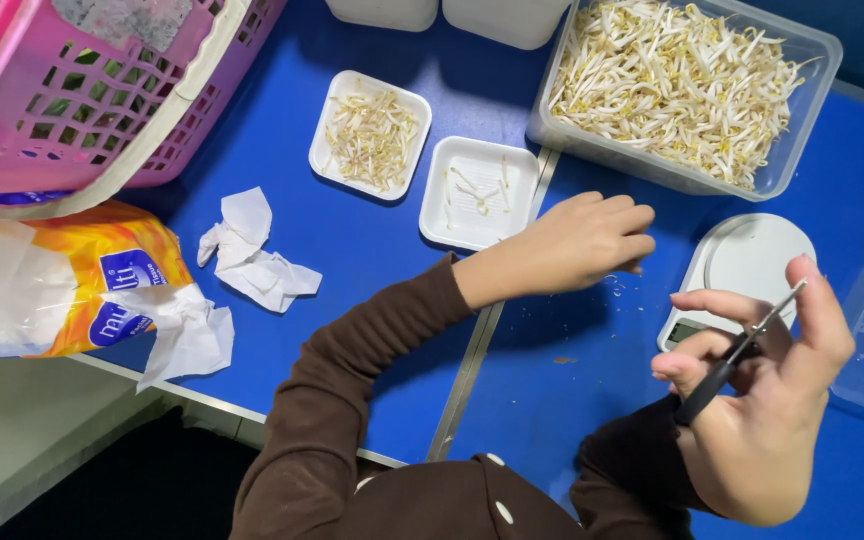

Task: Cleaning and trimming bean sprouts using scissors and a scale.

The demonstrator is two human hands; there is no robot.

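Nearest, on the right, the right hand (767, 400) is raised palm-up with fingers loosely spread, thumb and fingers pinching a slim black-handled tool (739, 354). Its long axis runs diagonally, dark handle low and left, metal tip pointing up and right, far from the body. Just beyond sits a white scale (752, 262). Left of it, the left hand (582, 243) hovers knuckles-up over the blue bench (392, 260), fingers curled together; what they pinch I cannot tell. Farther lie crumpled tissue (252, 255), two white trays (480, 192) with sprouts, and a clear tub of bean sprouts (687, 80).
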